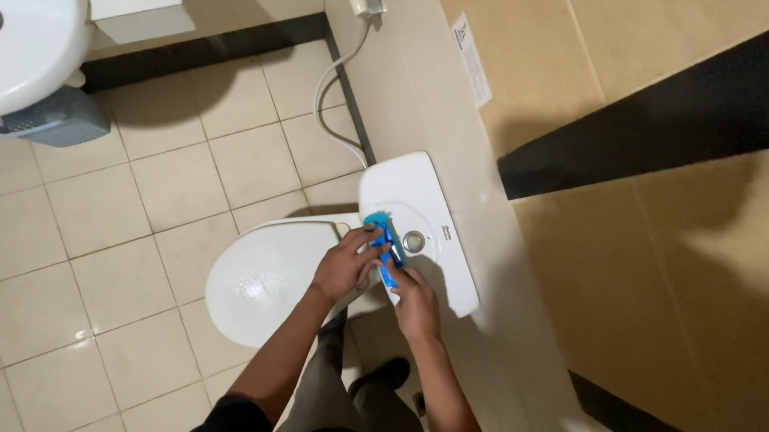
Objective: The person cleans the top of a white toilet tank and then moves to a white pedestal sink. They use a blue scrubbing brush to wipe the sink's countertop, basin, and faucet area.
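The fingers of the left hand (346, 265) curl around the upper part of a small blue brush (386, 243), pinching it just below its bristled head. The fingers of the right hand (414, 300) close around the lower end of the same brush, near the handle's tip. Both hands hold the one tool between them; whether each grip is tight or loose is hard to tell from above.

The brush lies over the near edge of a white toilet cistern lid (434, 272), close to the round silver flush button (414, 241). Its long axis runs roughly from the person's body outward: the handle end sits nearest the person, and the teal-blue bristle head points away, toward the far end of the lid and slightly left.

Judging by the grip, the person appears to be at the stage of scrubbing or positioning the brush on the cistern top, near the button. A next stroke would likely call for steady downward pressure and a push along the brush's length, with care to keep the bristles flat on the lid.

Beside the cistern, to the left, the closed white toilet seat cover (260, 280) shines with wet spots. A white hose (329, 106) loops up the tiled wall. A washbasin (17, 33) and a grey basket (52, 120) sit at the far left, over beige floor tiles (115, 262).
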